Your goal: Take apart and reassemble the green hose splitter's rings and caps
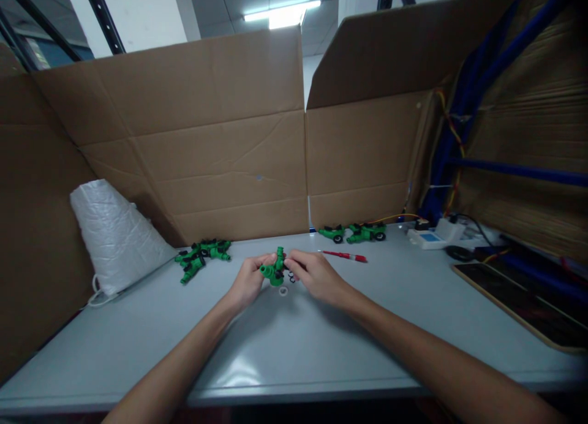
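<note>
Above the middle of the table, my left hand [248, 281] is closed on a green plastic part [274, 272] with a round end and a short stem. My right hand [316, 276] is closed at the part's right side, with thumb and forefinger pinched by a small dark piece; what exactly they grip is too small to tell. Small black curled pieces [291, 277] show just under the right fingertips. Below the green part, a small white ring [283, 291] lies on the table.
Green parts [192, 268] lie at the back left beside a white sack [120, 240]. Green wheeled pieces [365, 233] stand at the back right, near a red screwdriver [351, 257]. A power strip [427, 239] and a dark framed panel [519, 301] are at right. Cardboard walls [220, 148] enclose the table [257, 363].
</note>
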Motion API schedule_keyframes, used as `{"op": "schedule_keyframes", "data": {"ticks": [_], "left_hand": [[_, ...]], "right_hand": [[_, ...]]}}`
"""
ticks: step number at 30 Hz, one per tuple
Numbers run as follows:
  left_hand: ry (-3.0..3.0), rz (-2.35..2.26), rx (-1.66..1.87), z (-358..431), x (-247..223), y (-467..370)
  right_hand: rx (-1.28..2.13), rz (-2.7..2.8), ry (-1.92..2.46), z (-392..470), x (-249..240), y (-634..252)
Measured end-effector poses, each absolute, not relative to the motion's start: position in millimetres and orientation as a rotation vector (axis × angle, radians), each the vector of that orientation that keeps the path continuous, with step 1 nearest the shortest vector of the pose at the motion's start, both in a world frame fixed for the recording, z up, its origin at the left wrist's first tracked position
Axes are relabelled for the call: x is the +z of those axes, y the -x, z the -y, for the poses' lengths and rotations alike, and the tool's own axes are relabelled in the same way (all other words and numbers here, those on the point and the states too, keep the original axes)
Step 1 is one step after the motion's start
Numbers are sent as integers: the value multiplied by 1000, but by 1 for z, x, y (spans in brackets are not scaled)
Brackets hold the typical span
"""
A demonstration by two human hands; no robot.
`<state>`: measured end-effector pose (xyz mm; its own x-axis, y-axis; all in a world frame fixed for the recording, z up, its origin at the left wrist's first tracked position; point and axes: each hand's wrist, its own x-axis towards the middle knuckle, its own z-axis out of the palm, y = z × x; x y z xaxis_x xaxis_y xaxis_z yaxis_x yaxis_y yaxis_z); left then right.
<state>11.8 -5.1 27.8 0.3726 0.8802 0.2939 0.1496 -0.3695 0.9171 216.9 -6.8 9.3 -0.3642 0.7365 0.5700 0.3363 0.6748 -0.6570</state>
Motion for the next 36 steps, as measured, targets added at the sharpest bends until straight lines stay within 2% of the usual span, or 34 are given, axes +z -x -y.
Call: {"op": "schedule_keyframes", "data": {"ticks": [5,9,21,36], "left_hand": [[-2023,-945,1074,7,36,-10],[-2065,-964,1109,10,36,-9],[-1807,-905,1143,1,26,-13],[-2222,-962,1291,14,40,-12]], "right_hand": [[1063,1734,806,3,10,-213],[1279,1561,771,4,14,-208],[1190,1580,796,5,13,-205],[1452,1479,648,1,3,-203]]}}
